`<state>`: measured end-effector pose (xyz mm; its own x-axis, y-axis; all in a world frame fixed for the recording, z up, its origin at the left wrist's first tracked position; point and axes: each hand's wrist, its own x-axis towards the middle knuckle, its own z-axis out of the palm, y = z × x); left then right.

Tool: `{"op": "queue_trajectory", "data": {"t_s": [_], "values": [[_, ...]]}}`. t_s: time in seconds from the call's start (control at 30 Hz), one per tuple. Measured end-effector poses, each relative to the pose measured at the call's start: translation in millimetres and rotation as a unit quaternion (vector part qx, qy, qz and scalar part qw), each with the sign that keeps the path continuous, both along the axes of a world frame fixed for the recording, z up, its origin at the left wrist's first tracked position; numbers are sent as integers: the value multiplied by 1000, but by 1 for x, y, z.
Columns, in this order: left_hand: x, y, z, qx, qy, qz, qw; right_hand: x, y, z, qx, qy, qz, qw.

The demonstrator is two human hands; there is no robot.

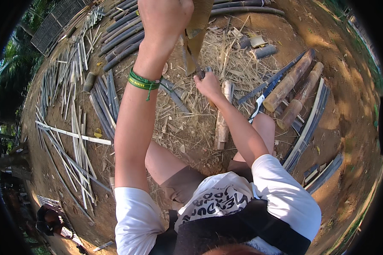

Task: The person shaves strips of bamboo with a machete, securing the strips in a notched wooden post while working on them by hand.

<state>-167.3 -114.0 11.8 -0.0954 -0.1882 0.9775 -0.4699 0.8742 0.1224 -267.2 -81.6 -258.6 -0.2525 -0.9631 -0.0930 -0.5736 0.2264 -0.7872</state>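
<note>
My left hand (166, 19) is raised at the top edge, closed at the side of an upright split bamboo piece (200, 19). Its fingertips are partly out of sight. Lower and to the right, my right hand (209, 86) is wrapped round the dark handle of a knife. The narrow knife blade (192, 57) points up and lies against the lower part of the bamboo piece. A green cord bracelet (144, 80) circles my left wrist. Below my right hand, a short bamboo log (222, 123) lies on the ground by my leg.
Shavings (187, 131) litter the dirt between my legs. Dark bamboo poles (123, 36) are stacked at the far left, with split strips (78, 148) nearer. At right lie two thick bamboo logs (300, 95) and a white-handled saw (258, 105). Another person (51, 221) is at lower left.
</note>
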Motion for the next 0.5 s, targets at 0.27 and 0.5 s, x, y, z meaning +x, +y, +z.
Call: {"op": "queue_trajectory", "data": {"t_s": [0.27, 0.5], "values": [[39, 6, 59, 8, 19, 74, 997, -57, 14, 119, 57, -12, 169, 984], [39, 16, 50, 118, 38, 135, 983, -84, 42, 130, 45, 114, 217, 968]]}}
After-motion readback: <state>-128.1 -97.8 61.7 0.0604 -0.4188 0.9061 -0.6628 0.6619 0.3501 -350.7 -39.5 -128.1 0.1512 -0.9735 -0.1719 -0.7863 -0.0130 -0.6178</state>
